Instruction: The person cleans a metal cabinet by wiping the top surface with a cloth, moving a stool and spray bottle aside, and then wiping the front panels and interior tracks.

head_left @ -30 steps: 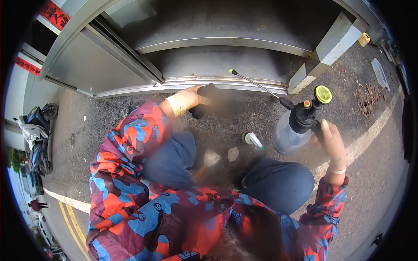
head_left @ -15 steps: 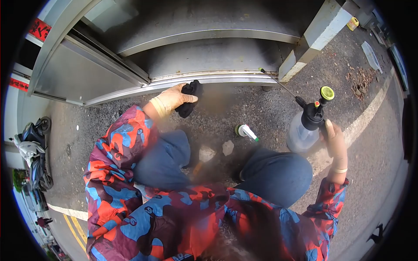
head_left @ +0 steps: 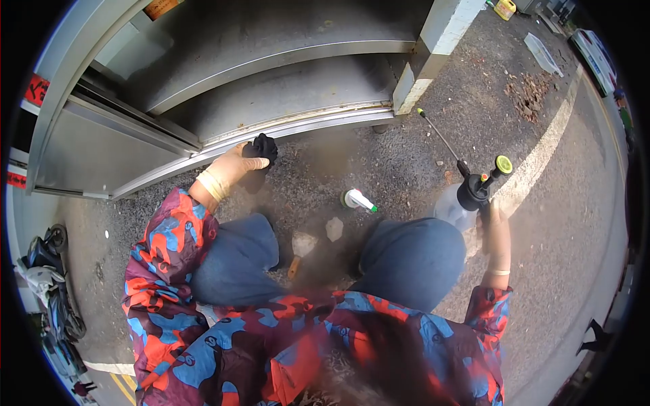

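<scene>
My gloved left hand [head_left: 233, 166] is closed around a bunched black cloth [head_left: 261, 150], just in front of the metal sliding track [head_left: 298, 123] of a cabinet. On the other side, my gloved right hand [head_left: 495, 223] grips the handle of a pressure sprayer [head_left: 472, 196] with a clear body, black top and yellow-green knob. Its thin wand points up and left, toward the cabinet post. Between my knees and the cabinet, a white bottle with a green tip [head_left: 359, 199] lies on the asphalt. A scraper with an orange handle [head_left: 294, 267] lies between my knees.
The open metal cabinet [head_left: 271, 57] spans the front, with a sliding panel [head_left: 112, 145] at left and a white post [head_left: 433, 51] at right. Motorbikes [head_left: 57, 277] stand far left. A clear tray [head_left: 543, 54] and a yellow container [head_left: 505, 9] lie far right.
The view has shifted, so most things appear farther left. The sprayer is nearer my right knee and its wand stands more upright. Both hands keep their holds.
</scene>
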The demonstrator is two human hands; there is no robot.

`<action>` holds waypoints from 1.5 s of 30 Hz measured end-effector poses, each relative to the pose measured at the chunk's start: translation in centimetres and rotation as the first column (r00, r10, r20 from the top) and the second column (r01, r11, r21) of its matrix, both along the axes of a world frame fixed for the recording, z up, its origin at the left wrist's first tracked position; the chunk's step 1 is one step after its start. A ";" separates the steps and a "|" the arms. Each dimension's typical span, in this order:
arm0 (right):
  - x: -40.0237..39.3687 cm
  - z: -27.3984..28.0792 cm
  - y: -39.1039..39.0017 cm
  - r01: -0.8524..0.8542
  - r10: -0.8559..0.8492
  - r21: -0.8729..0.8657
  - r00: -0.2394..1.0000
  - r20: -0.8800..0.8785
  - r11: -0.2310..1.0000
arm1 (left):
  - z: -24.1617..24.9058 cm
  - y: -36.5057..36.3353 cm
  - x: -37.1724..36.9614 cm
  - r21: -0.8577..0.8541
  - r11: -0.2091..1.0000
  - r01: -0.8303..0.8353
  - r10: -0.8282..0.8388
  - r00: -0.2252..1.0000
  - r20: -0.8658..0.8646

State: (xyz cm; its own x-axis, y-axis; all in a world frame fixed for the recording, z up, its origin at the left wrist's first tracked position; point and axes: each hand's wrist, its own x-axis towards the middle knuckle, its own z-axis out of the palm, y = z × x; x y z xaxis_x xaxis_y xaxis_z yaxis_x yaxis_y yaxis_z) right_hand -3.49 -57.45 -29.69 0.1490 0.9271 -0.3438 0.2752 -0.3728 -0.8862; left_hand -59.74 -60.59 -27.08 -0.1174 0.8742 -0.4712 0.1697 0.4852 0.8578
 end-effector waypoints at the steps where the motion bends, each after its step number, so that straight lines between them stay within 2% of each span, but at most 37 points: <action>1: -0.1 -0.5 -0.7 -0.042 0.041 0.021 0.998 0.044 0.999 | -0.3 -0.1 -0.2 -0.004 1.000 -0.027 0.027 1.000 0.008; 3: -0.1 -1.2 -1.9 -0.154 0.147 0.050 0.981 0.129 0.987 | -0.5 0.1 -0.9 -0.048 0.999 -0.010 0.009 1.000 -0.007; 5: -0.4 -1.2 -2.5 -0.101 0.098 0.038 0.991 0.094 0.994 | -0.8 0.1 -1.1 -0.093 0.996 0.000 -0.001 1.000 -0.016; 8: -0.2 -1.0 -3.1 -0.096 0.090 0.053 0.989 0.119 0.994 | -1.0 0.1 -0.6 -0.009 0.998 -0.062 0.062 0.998 -0.020; 11: -1.3 -0.1 -3.4 -0.105 0.096 0.061 0.986 0.138 0.993 | 0.3 0.2 0.2 0.005 1.000 -0.012 0.012 0.999 0.046; 14: -2.4 0.1 -3.4 -0.100 0.092 0.055 0.988 0.127 0.994 | 0.0 0.4 -0.1 -0.003 1.000 0.014 -0.014 1.000 0.003; 18: -2.9 -1.0 -2.8 -0.060 0.057 0.035 0.994 0.092 0.998 | 0.7 0.0 -0.1 -0.009 1.000 0.003 -0.002 0.999 0.033; 22: -1.9 -3.0 -3.0 0.097 -0.097 0.007 0.995 -0.033 0.995 | -0.3 -0.4 -1.1 -0.001 0.998 -0.055 0.055 0.998 0.018; 23: -1.4 -3.7 -3.1 0.156 -0.156 -0.004 0.985 -0.072 0.988 | -0.9 -0.5 -1.8 0.052 0.997 -0.061 0.058 0.997 0.043; 24: -0.8 -4.6 -3.2 0.169 -0.169 -0.001 0.983 -0.073 0.986 | -0.8 -0.5 -1.6 0.104 0.992 -0.067 0.060 0.996 0.068; 26: 0.1 -6.1 -3.7 0.223 -0.223 -0.016 0.974 -0.034 0.975 | -0.1 -0.7 -1.2 0.072 0.993 -0.098 0.091 0.991 0.095; 29: -0.1 -6.6 -4.6 0.154 -0.157 0.060 0.986 0.054 0.986 | -0.4 -0.7 -2.1 0.028 0.994 -0.103 0.097 0.979 0.177; 30: 0.1 -6.8 -4.8 0.106 -0.113 0.083 0.989 0.090 0.991 | -0.3 -0.7 -1.9 0.027 0.996 -0.090 0.084 0.981 0.175; 34: 0.5 -5.9 -5.3 0.088 -0.096 0.083 0.990 0.107 0.993 | 0.0 -0.6 -1.4 0.060 0.993 -0.101 0.093 0.987 0.130; 36: 0.6 -5.6 -5.2 0.093 -0.096 0.081 0.995 0.031 0.992 | 0.4 -0.5 -1.0 0.032 0.995 -0.091 0.087 0.988 0.126; 38: 0.7 -5.1 -5.4 0.058 -0.063 0.068 0.996 0.065 0.996 | 0.5 -0.2 -0.6 0.026 0.996 -0.089 0.084 0.987 0.139; 40: 0.9 -5.6 -5.7 0.091 -0.085 0.095 0.994 -0.064 0.991 | 0.5 -0.1 -0.4 0.012 0.996 -0.092 0.089 0.985 0.148; 45: 1.9 -7.2 -6.2 0.361 -0.341 0.041 0.908 -0.245 0.932 | -0.3 0.2 -0.3 0.055 0.993 -0.102 0.097 0.991 0.087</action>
